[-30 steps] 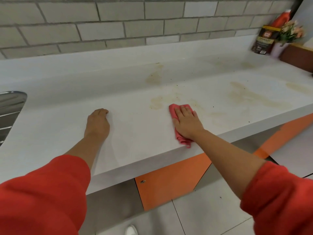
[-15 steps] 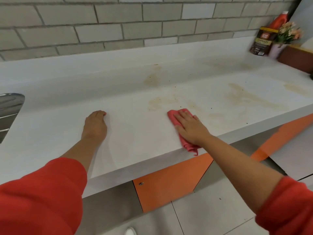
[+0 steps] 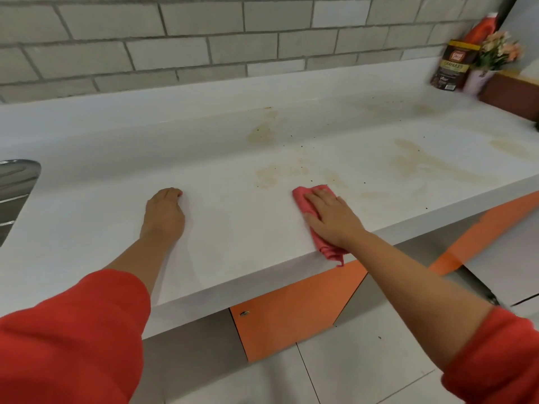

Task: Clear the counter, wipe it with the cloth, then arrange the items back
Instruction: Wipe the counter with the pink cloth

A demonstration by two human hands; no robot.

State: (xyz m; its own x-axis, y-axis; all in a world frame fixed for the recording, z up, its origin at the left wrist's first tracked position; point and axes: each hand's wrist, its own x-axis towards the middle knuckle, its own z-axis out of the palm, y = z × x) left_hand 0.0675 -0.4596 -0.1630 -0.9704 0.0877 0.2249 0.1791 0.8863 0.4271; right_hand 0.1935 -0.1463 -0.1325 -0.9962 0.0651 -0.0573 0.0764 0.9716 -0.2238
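Observation:
A pink cloth (image 3: 303,199) lies flat on the white counter (image 3: 233,228), near its front edge, with one corner hanging over the edge. My right hand (image 3: 332,217) presses on the cloth with straight, spread fingers. My left hand (image 3: 164,212) rests on the bare counter to the left, its fingers curled under and holding nothing. Brownish stains (image 3: 280,173) and dark crumbs mark the counter just beyond the cloth and further right.
At the far right corner stand a dark granules pouch (image 3: 455,65), a red bottle (image 3: 481,27) and a small flower pot (image 3: 495,56) beside a brown box (image 3: 510,91). A metal sink (image 3: 14,193) sits at the left edge. Orange cabinet doors (image 3: 291,310) are below.
My right hand has slid the cloth a little towards the front edge and to the right, so its corner hangs over. My left hand has stayed in place.

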